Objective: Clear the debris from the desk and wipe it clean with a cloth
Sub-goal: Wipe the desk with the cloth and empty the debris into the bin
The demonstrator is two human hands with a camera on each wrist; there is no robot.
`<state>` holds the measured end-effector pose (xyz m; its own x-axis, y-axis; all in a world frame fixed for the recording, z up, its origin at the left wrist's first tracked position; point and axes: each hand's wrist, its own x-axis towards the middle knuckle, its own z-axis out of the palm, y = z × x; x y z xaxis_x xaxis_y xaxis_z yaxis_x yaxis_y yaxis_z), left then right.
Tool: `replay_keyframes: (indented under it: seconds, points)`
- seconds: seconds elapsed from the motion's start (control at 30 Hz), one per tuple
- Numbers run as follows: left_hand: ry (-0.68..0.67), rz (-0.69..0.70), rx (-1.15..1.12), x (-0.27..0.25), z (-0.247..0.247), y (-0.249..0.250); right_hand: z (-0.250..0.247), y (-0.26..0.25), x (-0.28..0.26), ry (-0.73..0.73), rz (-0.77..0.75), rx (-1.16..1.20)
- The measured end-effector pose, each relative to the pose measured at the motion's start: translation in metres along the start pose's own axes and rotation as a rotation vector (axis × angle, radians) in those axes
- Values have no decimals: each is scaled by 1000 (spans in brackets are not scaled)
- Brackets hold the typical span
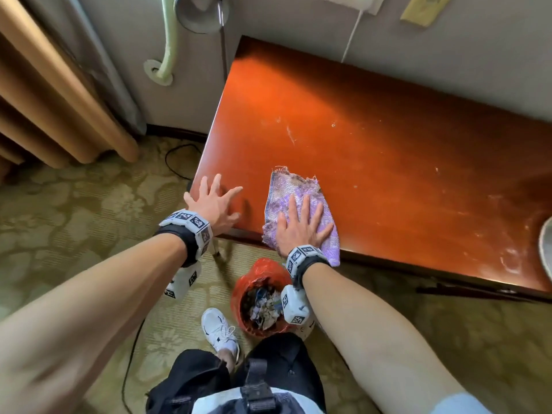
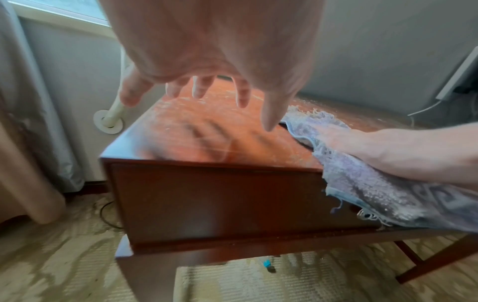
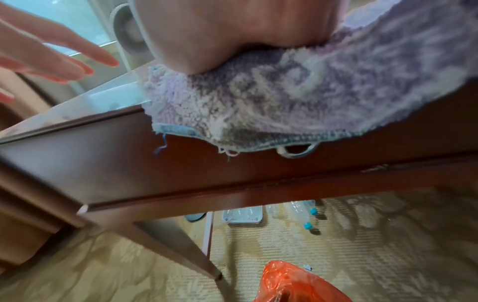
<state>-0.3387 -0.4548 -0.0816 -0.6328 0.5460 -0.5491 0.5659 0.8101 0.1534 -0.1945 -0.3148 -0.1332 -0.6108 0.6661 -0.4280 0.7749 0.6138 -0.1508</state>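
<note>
A frayed purple cloth (image 1: 298, 189) lies at the near edge of the reddish wooden desk (image 1: 373, 124), its lower part hanging over the front. My right hand (image 1: 300, 227) presses flat on it with straight fingers; the right wrist view shows the palm (image 3: 232, 30) on the cloth (image 3: 284, 98). My left hand (image 1: 215, 201) is at the desk's near left corner, fingers spread. In the left wrist view that hand (image 2: 207, 90) hovers just above the desk (image 2: 207, 132) and holds nothing. White dusty smears (image 1: 289, 134) mark the wood. A bin with an orange bag (image 1: 260, 297), full of scraps, stands on the floor below.
A wall runs behind the desk and curtains (image 1: 59, 100) hang at the left. A black cable (image 1: 176, 162) lies on the carpet. A pale round object (image 1: 546, 249) sits at the desk's right edge. Plastic bottles (image 3: 305, 214) lie under the desk. My shoe (image 1: 219, 328) is beside the bin.
</note>
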Motion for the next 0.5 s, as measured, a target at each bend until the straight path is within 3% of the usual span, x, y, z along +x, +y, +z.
replay_keyframes:
  seconds: [0.17, 0.27, 0.37, 0.5]
  points:
    - [-32, 66, 50, 16, -9, 29, -17, 76, 15, 38, 148, 29]
    - [-30, 38, 64, 25, -12, 29, -28, 115, 22, 49, 209, 25]
    - [-35, -5, 37, 25, -9, 19, -30, 118, 28, 74, 234, 34]
    - [-41, -55, 41, 21, -4, -2, -22, 84, 31, 97, 248, 60]
